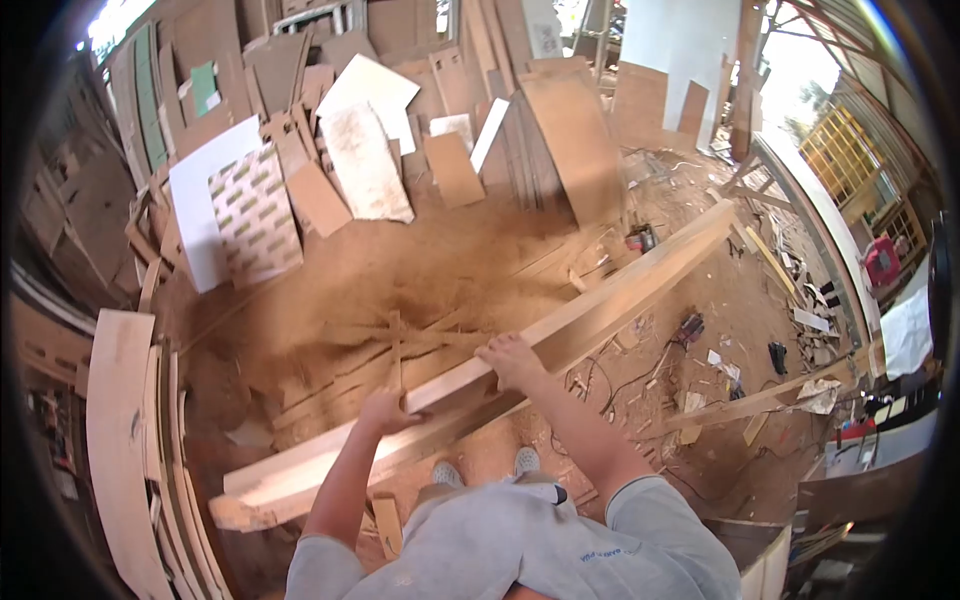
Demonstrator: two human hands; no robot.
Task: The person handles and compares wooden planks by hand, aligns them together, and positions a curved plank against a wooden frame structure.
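Note:
A long, thick wooden plank point(610, 297) runs slantwise before me, from the lower left up to the right. My left hand point(388, 411) is closed on its upper edge, thumb pointing along the wood. Farther up the same edge, my right hand point(508, 360) has its fingers curled over the top. The undersides of both grips are hidden. Along the plank's near side shows a second long wooden face point(245, 513), with a rough end at lower left; I cannot tell whether it is a separate piece. A thin upright stick point(396, 350) stands just beyond my left hand.
Several long boards point(120, 430) stand at the left. Sheets and offcuts point(365, 165) lean at the back. A red-and-black power tool point(690, 328), cords and wood scraps lie on the dirt floor at right. Brown dust or blur spreads beyond the plank.

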